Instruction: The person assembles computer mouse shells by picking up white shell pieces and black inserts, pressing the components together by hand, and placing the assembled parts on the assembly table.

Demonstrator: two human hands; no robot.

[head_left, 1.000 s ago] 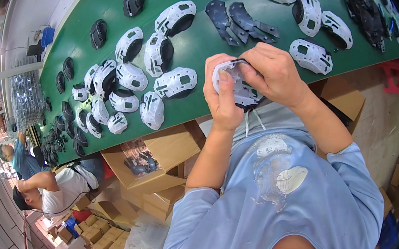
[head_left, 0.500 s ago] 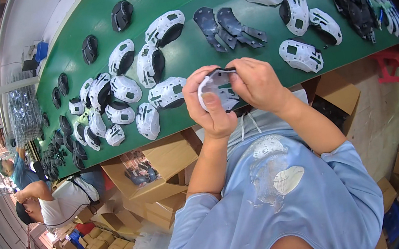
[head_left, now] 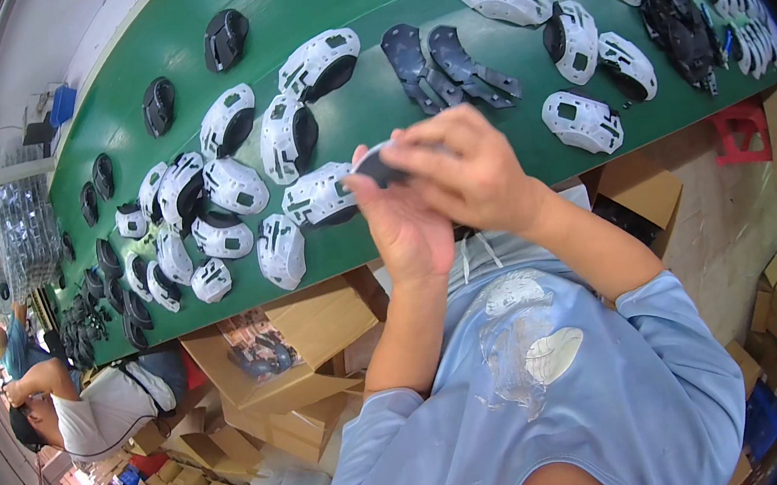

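Note:
My left hand [head_left: 405, 232] and my right hand [head_left: 477, 172] are together over the table's near edge. Between them is a curved protective pad piece [head_left: 376, 166], showing a dark face and a thin pale rim. My right fingers pinch it from above, while the left thumb and fingers hold it from the left side. Most of the piece is hidden by my hands. Just left of it, a white slotted shell with black padding [head_left: 315, 193] lies on the green table. Past my hands lie two dark slotted forked plates [head_left: 466, 65], side by side.
Several white shells [head_left: 236, 186] and black pads [head_left: 227, 38] cover the left of the green table [head_left: 187, 53]. More shells [head_left: 581, 121] and a heap of black parts [head_left: 677, 28] lie right. Open cartons [head_left: 279, 340], a red stool [head_left: 742, 134] and co-workers [head_left: 101, 408] are around.
The piece has turned from its pale hollow side to a dark face. My right hand has moved left and over it, closer to my left hand. The view has shifted slightly.

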